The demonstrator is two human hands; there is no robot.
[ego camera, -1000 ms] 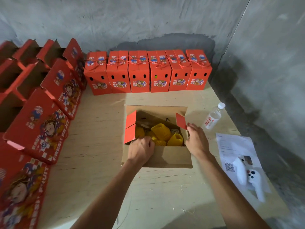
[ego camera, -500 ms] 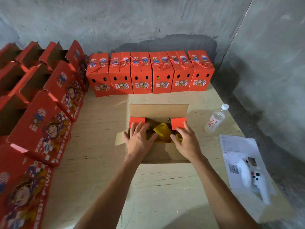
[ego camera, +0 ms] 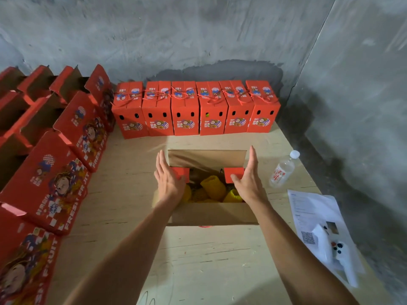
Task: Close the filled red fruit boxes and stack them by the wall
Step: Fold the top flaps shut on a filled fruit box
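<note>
Grey wall backing six closed boxes (ego camera: pixel 196 108) upper centre; left hand (ego camera: pixel 168 177) and right hand (ego camera: pixel 247 177), fingers straight together, are folding the open box (ego camera: pixel 211 214) flaps.

I see both my bare forearms reaching up from the bottom of the frame toward its centre, converging slightly. My left hand (ego camera: pixel 168 179) sits left of centre, fingers straight and together pointing to the top of the frame, thumb spread inward. My right hand (ego camera: pixel 248 177) mirrors it right of centre, fingers straight, palm facing inward, thumb angled toward the left one.
</note>
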